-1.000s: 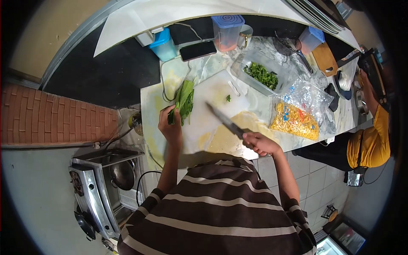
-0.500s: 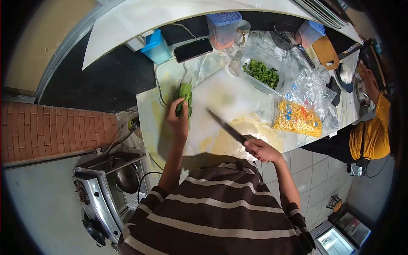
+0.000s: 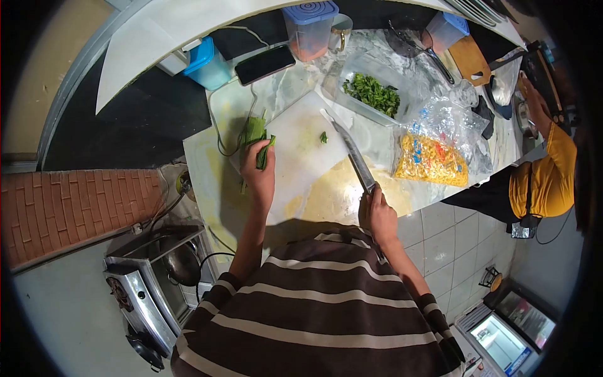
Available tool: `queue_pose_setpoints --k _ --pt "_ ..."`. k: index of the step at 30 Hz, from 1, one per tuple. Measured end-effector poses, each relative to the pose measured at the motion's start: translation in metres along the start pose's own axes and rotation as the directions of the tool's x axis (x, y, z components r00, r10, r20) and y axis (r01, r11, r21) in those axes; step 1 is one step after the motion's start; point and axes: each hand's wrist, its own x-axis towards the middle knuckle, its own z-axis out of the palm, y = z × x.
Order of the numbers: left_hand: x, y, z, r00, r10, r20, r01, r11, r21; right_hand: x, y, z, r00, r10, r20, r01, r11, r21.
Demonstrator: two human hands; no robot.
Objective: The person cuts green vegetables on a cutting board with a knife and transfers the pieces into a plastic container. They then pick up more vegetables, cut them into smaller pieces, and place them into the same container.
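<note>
My left hand point(image 3: 259, 174) is closed around a bunch of green leaves point(image 3: 254, 130) at the left side of a white cutting board point(image 3: 295, 169). In my right hand point(image 3: 380, 217) is a knife point(image 3: 355, 154), its handle gripped and its blade pointing away from me over the board's right edge. A small cut green piece point(image 3: 323, 137) lies on the board, left of the blade. Beyond the board stands a clear plastic container point(image 3: 352, 105) holding chopped greens point(image 3: 372, 94).
Right of the board lies a plastic bag of yellow pieces point(image 3: 433, 162). A phone point(image 3: 265, 65), a blue-lidded tub point(image 3: 208, 66), a mug point(image 3: 341, 32) and a pan point(image 3: 408, 44) line the back. Another person in a yellow sleeve point(image 3: 543, 176) stands at the right. A stove point(image 3: 141, 308) is lower left.
The knife has swung from pointing up-left to a steeper angle at the board's right side. My left hand still holds the leaves. The whole view has shifted slightly.
</note>
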Motion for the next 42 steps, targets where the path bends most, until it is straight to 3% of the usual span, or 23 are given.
queue_pose_setpoints --k 2,4,6,9,11,12,14,15,18,20,24,27,37,40,42 --pt "-0.003 0.005 -0.001 1.0 -0.017 0.018 0.017 1.0 0.026 -0.006 -0.001 -0.003 0.988 0.075 0.138 -0.059 0.991 -0.117" --pt "-0.004 0.006 0.0 0.999 -0.026 0.032 0.025 0.999 0.047 -0.023 0.013 -0.003 0.987 0.082 0.136 -0.066 0.991 -0.119" --pt "-0.007 0.004 0.0 0.996 0.063 0.063 -0.066 0.997 0.05 -0.043 0.028 -0.01 0.987 0.079 0.137 -0.062 0.99 -0.124" --pt "-0.01 0.009 0.005 0.991 0.105 0.083 -0.109 0.993 0.047 -0.065 0.035 -0.045 0.956 0.187 0.224 -0.152 0.975 -0.163" --pt "-0.013 0.018 0.011 0.986 0.117 0.116 -0.125 0.99 0.065 -0.072 0.03 -0.069 0.953 0.185 0.241 -0.205 0.977 0.065" --pt "-0.014 0.021 0.016 0.979 0.139 0.149 -0.151 0.985 0.077 -0.07 0.025 -0.078 0.952 0.187 0.243 -0.209 0.976 0.067" --pt "-0.016 0.023 0.028 0.966 0.171 0.195 -0.19 0.978 0.085 -0.055 0.01 -0.086 0.947 0.135 0.291 -0.268 0.833 0.484" --pt "-0.017 0.025 0.034 0.952 0.182 0.245 -0.209 0.974 0.088 -0.048 0.004 -0.083 0.932 0.162 0.325 -0.324 0.773 0.545" --pt "-0.017 0.014 0.042 0.92 0.204 0.336 -0.262 0.956 0.136 -0.03 -0.012 -0.065 0.948 0.078 0.31 -0.273 0.704 0.656" --pt "-0.019 0.01 0.04 0.867 0.197 0.458 -0.342 0.903 0.259 -0.02 -0.021 -0.059 0.949 0.04 0.314 -0.249 0.707 0.662" --pt "-0.028 0.007 0.036 0.869 0.28 0.408 -0.394 0.891 0.227 -0.008 -0.041 -0.056 0.944 -0.002 0.329 -0.207 0.775 0.598" --pt "-0.029 0.009 0.034 0.874 0.272 0.403 -0.377 0.902 0.209 -0.005 -0.042 -0.042 0.952 -0.079 0.296 -0.11 0.814 0.57" --pt "-0.029 -0.004 0.036 0.934 0.179 0.309 -0.244 0.951 0.188 -0.002 -0.041 -0.021 0.942 -0.135 0.309 -0.07 0.818 0.571" --pt "-0.03 -0.007 0.035 0.914 0.237 0.329 -0.298 0.943 0.149 -0.001 -0.041 -0.019 0.949 -0.156 0.275 -0.031 0.82 0.571" --pt "-0.031 -0.007 0.034 0.908 0.275 0.317 -0.339 0.925 0.169 0.001 -0.042 -0.02 0.932 -0.133 0.337 -0.047 0.878 0.477"
